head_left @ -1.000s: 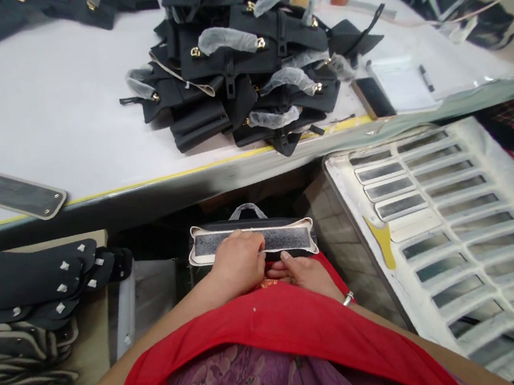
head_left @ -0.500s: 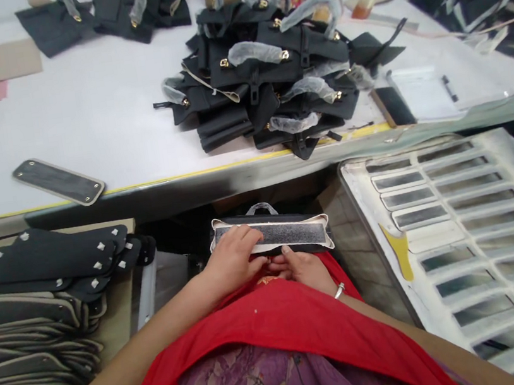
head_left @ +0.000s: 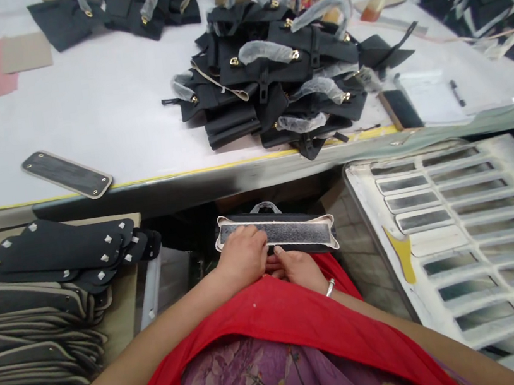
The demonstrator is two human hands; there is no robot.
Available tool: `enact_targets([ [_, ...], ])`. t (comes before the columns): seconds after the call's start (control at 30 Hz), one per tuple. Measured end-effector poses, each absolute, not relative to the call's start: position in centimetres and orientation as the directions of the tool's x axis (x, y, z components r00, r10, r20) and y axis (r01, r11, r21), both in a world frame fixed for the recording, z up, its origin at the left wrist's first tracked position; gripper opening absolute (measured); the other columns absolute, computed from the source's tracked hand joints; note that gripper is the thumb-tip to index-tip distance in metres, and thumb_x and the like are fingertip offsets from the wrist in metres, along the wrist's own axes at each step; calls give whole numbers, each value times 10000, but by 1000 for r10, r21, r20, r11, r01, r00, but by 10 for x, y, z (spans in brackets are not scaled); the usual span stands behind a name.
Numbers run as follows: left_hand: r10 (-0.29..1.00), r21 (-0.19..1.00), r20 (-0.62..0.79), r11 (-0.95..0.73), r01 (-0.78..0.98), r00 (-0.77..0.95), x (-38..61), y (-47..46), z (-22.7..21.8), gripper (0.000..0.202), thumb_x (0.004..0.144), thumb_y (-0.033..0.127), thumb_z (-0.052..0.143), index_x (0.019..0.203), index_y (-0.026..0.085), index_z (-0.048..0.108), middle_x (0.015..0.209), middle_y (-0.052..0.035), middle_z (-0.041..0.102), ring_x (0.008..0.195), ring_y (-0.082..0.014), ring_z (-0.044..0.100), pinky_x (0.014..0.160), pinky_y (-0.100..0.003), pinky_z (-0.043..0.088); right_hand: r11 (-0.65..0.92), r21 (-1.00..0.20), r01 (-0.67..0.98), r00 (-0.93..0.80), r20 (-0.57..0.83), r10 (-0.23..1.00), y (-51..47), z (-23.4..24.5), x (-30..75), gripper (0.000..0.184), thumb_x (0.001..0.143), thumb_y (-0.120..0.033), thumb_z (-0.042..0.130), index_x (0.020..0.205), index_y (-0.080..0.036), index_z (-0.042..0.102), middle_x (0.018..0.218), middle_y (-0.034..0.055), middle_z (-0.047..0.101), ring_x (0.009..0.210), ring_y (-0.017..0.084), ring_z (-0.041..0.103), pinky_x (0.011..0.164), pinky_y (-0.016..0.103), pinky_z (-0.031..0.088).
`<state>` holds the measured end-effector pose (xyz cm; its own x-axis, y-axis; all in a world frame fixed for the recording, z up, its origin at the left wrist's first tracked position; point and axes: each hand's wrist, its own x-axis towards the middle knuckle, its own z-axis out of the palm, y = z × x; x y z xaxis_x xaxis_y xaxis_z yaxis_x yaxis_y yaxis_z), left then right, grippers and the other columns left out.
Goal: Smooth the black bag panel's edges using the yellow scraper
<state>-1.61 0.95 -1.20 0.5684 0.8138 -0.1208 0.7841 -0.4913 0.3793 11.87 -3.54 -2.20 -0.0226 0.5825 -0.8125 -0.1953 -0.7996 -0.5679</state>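
Resting curled left hand [head_left: 243, 255] on the speckled grey strip [head_left: 298, 232] of a black, cream-edged bag [head_left: 289, 215], seemingly touching it with right hand [head_left: 300, 269], unable to tell either grip.

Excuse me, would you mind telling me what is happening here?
A person is handling a black bag close in front of the body. The left hand lies over its grey strip; the right hand is at its near edge. Black pieces with wrapped handles are piled on the table; black panels are stacked at left.
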Motion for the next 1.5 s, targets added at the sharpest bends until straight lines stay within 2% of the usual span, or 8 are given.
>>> enact_targets([
  [0.2, 800, 390, -119, -507, 768, 588, -27, 18, -8, 79, 798, 176, 500, 862, 154, 542, 894, -68, 560, 850, -211, 492, 740, -335, 406, -814, -534, -227, -104, -818, 565, -25, -18, 102, 399, 930, -263, 371, 632, -105, 584, 594, 71, 663, 387, 74, 527, 374, 168, 372],
  [0.43, 821, 321, -99, -509, 799, 562, -69, 23, -4, 149, 838, 330, 511, 791, 208, 583, 897, -31, 555, 902, -225, 474, 772, -399, 331, -837, -517, -178, 2, -851, 525, -21, -21, 92, 373, 920, -280, 414, 669, -71, 592, 620, 87, 670, 387, 71, 537, 396, 164, 402],
  [0.8, 889, 315, -97, -398, 861, 447, -64, 19, -8, 118, 814, 266, 519, 767, 179, 584, 897, -52, 566, 899, -225, 473, 788, -390, 344, -819, -572, -47, -49, -818, 574, -14, -16, 62, 399, 929, -280, 386, 662, -82, 609, 629, 78, 681, 363, 61, 523, 348, 143, 358],
  [1.0, 883, 415, -90, -387, 823, 461, -79, 23, -12, 121, 799, 202, 519, 914, 185, 555, 960, -46, 571, 907, -210, 488, 790, -350, 379, -806, -592, 3, -78, -804, 590, -14, -23, 49, 435, 932, -369, 358, 763, -71, 626, 728, 111, 697, 380, 61, 536, 334, 140, 339],
  [1.23, 830, 444, -84, -464, 767, 551, -83, 32, -12, 131, 809, 175, 459, 871, 184, 574, 931, -55, 573, 886, -198, 522, 801, -337, 414, -804, -590, -76, -118, -795, 595, -16, -36, 37, 511, 919, -483, 322, 777, -78, 600, 735, 128, 692, 390, 72, 543, 346, 153, 360],
  [1.33, 805, 444, -66, -506, 740, 590, -83, 28, -19, 157, 819, 213, 433, 866, 184, 579, 922, -68, 580, 866, -204, 548, 797, -343, 437, -840, -531, -114, -207, -814, 543, -21, -38, 49, 539, 938, -463, 252, 751, -88, 591, 657, 106, 674, 391, 85, 539, 360, 169, 370],
  [1.43, 802, 437, 6, -540, 719, 598, -91, 26, -38, 217, 824, 322, 428, 913, 201, 584, 961, -85, 592, 906, -239, 561, 832, -381, 449, -895, -429, -124, -444, -783, 436, -28, -33, 87, 526, 957, -369, 212, 682, -98, 568, 549, 64, 622, 417, 104, 556, 408, 184, 394],
  [1.5, 812, 380, 70, -559, 737, 580, -99, 27, -56, 286, 810, 404, 431, 954, 211, 586, 1022, -108, 587, 951, -287, 548, 877, -446, 427, -870, -454, -192, -514, -709, 483, -39, -26, 126, 446, 947, -317, 283, 684, -98, 569, 564, 50, 621, 474, 106, 586, 488, 195, 433],
])
